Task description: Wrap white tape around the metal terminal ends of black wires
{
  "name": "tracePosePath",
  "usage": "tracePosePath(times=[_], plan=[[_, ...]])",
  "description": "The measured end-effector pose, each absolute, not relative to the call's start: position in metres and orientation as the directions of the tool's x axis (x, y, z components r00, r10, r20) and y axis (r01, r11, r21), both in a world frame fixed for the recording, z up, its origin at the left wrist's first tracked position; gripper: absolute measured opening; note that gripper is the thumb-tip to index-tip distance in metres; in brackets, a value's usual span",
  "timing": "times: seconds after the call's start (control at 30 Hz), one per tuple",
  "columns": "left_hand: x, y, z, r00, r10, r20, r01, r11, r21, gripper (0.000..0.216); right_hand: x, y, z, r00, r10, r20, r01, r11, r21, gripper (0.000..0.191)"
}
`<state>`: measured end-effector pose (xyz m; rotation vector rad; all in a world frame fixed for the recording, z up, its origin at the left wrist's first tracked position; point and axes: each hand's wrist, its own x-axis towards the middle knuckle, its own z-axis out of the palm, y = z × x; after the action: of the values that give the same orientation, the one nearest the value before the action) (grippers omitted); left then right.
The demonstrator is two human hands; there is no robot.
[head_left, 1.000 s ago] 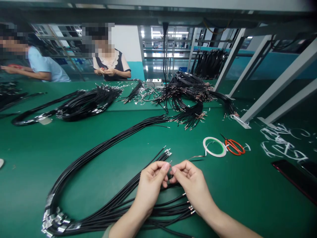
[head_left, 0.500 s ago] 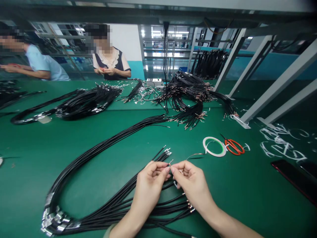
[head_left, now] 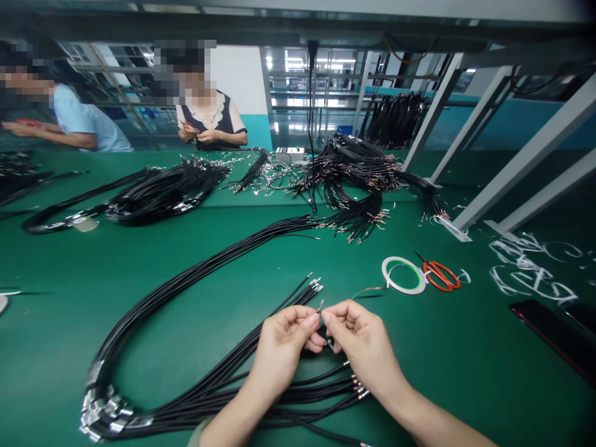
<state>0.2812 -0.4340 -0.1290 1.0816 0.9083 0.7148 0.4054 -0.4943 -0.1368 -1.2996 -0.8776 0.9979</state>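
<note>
My left hand (head_left: pixel 286 341) is closed, pinching a black cable near its end; the bare metal cable tip (head_left: pixel 321 304) sticks up past the thumb. Close beside that tip, my right hand (head_left: pixel 363 341) is pinched shut too. What lies between its fingertips is too small to make out. Under both hands runs a bundle of black cables (head_left: pixel 195 391), bent in a U and wrapped with shiny silvery tape (head_left: pixel 105 410) at the bend. Some silvery cable ends (head_left: pixel 316 285) fan out just beyond my left hand, and coppery ones (head_left: pixel 359 386) lie below my right.
A white tape roll (head_left: pixel 384 275) with a thin loose strip lies beside orange-handled scissors (head_left: pixel 441 276). White scraps (head_left: pixel 526 264) and a dark phone (head_left: pixel 549 338) are on the right. Cable heaps (head_left: pixel 349 164) and grey metal legs (head_left: pixel 526 149) stand farther back. Two people (head_left: pixel 212 121) work across the table.
The cable tip between my hands has turned more upright, and my left fingers have shifted slightly around it. My right hand stays almost in place, still pinched. Across the table, a person's hands have moved apart.
</note>
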Motion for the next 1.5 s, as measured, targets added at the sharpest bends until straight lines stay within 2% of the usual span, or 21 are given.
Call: tracePosePath(times=[0.23,0.53,0.83,1.03,1.2,1.5], plan=[[0.2800,-0.4317,-0.1318,0.513,0.826,-0.235,-0.011,0.280,0.960,0.023,0.4078,-0.4940,-0.1360,0.319,0.946,-0.047,-0.084,-0.021,-0.996,0.020],[0.2800,-0.4325,-0.1314,0.546,0.796,-0.260,-0.024,0.325,0.945,0.026,0.4099,-0.4928,-0.1350,0.292,0.955,-0.052,-0.079,-0.030,-0.996,0.021],[0.2839,-0.4347,-0.1345,0.446,0.867,-0.223,-0.023,0.260,0.965,0.026,0.4101,-0.4910,-0.1416,0.327,0.940,-0.094,-0.060,-0.079,-0.995,0.023],[0.2827,-0.4326,-0.1370,0.501,0.826,-0.258,-0.052,0.327,0.944,0.027,0.4112,-0.4937,-0.1395,0.337,0.938,-0.078,-0.003,-0.082,-0.997,0.020],[0.2852,-0.4319,-0.1361,0.487,0.853,-0.189,-0.076,0.257,0.963,0.021,0.4105,-0.4958,-0.1337,0.310,0.950,-0.038,0.054,-0.058,-0.997,0.018],[0.2850,-0.4306,-0.1354,0.482,0.859,-0.171,-0.028,0.210,0.977,0.021,0.4122,-0.4967,-0.1377,0.338,0.941,-0.017,0.143,-0.069,-0.987,0.018]])
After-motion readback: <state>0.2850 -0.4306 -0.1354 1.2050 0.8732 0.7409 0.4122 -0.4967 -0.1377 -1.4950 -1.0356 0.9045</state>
